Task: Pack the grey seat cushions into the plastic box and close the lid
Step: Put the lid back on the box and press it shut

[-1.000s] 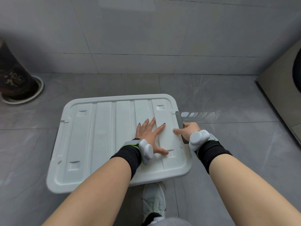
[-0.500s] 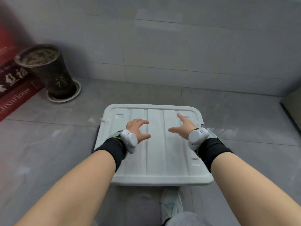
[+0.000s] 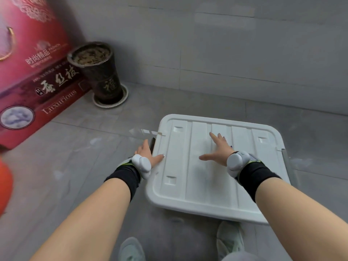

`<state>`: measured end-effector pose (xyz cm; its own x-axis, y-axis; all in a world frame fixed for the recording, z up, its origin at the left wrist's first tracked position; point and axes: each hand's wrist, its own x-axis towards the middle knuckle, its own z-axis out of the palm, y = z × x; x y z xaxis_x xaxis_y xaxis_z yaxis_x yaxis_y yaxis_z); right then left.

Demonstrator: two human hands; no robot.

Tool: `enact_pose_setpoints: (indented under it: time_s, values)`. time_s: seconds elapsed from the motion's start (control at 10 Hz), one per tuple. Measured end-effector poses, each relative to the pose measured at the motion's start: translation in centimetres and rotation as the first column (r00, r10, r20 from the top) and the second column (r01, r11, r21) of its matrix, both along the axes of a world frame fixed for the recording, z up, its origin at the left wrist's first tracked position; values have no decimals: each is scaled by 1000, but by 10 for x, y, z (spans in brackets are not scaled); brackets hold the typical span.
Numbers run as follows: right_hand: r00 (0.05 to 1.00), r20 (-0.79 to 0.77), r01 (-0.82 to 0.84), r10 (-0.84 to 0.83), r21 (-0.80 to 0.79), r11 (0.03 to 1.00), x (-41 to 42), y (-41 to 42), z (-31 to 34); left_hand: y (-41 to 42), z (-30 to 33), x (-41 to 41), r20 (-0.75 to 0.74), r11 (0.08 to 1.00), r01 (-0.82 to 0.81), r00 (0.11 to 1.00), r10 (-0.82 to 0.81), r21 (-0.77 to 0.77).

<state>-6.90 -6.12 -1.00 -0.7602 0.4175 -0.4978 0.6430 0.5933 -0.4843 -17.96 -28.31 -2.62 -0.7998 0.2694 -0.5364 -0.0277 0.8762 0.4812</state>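
The plastic box stands on the grey tiled floor with its white ribbed lid lying flat on top. No grey cushions are visible; the lid hides the inside. My left hand is at the lid's left edge, its thumb on the lid top and its fingers down against the dark left latch, pinching it. My right hand lies spread and flat on the middle of the lid. The grey right latch shows at the lid's right edge.
A dark flower pot on a white saucer stands by the wall at the back left, next to a big red gift carton. An orange-red object sits at the far left edge. My shoes are just before the box.
My left hand went from the lid's middle to the left latch. My right hand left the right latch and now lies flat on the lid. The view swung left.
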Motion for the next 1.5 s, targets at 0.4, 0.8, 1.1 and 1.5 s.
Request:
enact_pose_setpoints:
  time_s: [0.4, 0.8, 1.1, 1.5]
  values:
    - [994, 87, -78, 67, 122, 990, -5, 2, -19, -7, -41, -21, 201, 1000, 12, 979, -17, 22]
    - [995, 87, -66, 55, 131, 989, -5, 2, -24, 9, -12, -5, 102, 970, 114, 990, -94, -215]
    - [996, 71, -63, 55, 118, 991, -3, 2, -22, 16, -11, 3, 9, 983, 70, 998, -69, -167]
    - [950, -67, 306, -304, 18, 952, 63, 72, 2, 37, 0, 15, -149, 996, 5, 989, -18, -92]
